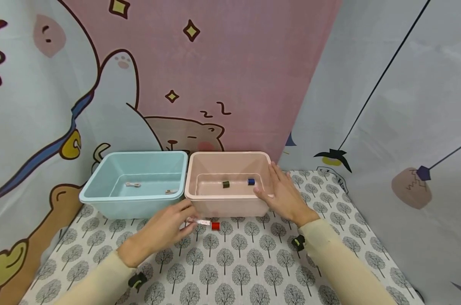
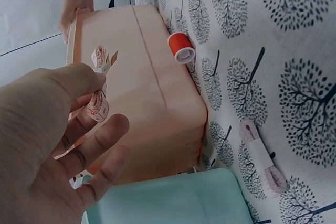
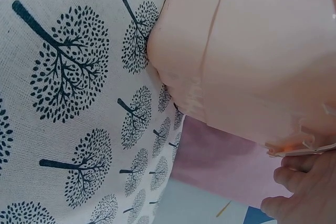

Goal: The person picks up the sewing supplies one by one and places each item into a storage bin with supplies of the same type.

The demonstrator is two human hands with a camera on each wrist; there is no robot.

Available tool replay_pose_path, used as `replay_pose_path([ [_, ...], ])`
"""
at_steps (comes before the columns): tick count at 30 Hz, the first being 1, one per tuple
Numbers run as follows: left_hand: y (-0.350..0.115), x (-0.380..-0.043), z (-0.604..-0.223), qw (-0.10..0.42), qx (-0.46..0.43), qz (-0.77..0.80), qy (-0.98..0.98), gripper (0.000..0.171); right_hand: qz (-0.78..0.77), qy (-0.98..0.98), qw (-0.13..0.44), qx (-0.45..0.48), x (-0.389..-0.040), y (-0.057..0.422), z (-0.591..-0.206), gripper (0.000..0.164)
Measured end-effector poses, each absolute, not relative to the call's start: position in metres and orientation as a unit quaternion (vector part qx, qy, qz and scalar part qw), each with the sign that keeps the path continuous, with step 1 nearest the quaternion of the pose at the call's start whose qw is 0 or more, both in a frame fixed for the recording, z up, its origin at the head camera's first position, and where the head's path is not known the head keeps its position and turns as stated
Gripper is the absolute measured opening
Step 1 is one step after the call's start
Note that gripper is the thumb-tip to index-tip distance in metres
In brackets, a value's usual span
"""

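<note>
My left hand (image 1: pixel 169 226) pinches a folded tape measure (image 2: pixel 100 90), a pale bundle with red print and a white band, between thumb and forefinger. This is in front of the pink bin (image 1: pixel 230 207). At the bin's right rim, my right hand (image 1: pixel 285 197) grips the edge, fingers along the outside and thumb over the inside. A red thread spool (image 1: pixel 215 226) lies on the cloth by the bin's front wall. Another folded pale pink bundle (image 2: pixel 264 158) lies on the cloth in the left wrist view; my left hand hides it in the head view.
Inside the pink bin are a dark green spool (image 1: pixel 225 184) and a blue spool (image 1: pixel 251 181). The light blue bin (image 1: pixel 133 204) stands close on its left, with two small pale bundles inside. A tree-print cloth (image 1: pixel 224 258) covers the table. Behind hangs a cartoon curtain (image 1: pixel 253 76).
</note>
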State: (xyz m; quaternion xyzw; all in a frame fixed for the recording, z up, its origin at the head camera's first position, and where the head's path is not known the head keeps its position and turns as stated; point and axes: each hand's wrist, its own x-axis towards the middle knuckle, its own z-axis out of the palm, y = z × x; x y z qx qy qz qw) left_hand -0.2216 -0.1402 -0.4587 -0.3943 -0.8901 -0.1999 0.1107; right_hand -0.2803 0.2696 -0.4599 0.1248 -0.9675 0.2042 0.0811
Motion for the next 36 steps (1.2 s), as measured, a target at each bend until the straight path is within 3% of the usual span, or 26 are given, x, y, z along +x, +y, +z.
replay_pose_path([
  [23, -0.147, -0.224, -0.432, 0.178, -0.399, -0.198, -0.877, 0.027, 0.211, -0.966, 0.079, 0.124, -0.277, 0.268, -0.458, 0.11],
  [36, -0.157, -0.231, -0.418, 0.218, -0.394, -0.2, -0.87, 0.02, 0.209, -0.966, 0.083, 0.125, -0.277, 0.269, -0.459, 0.11],
])
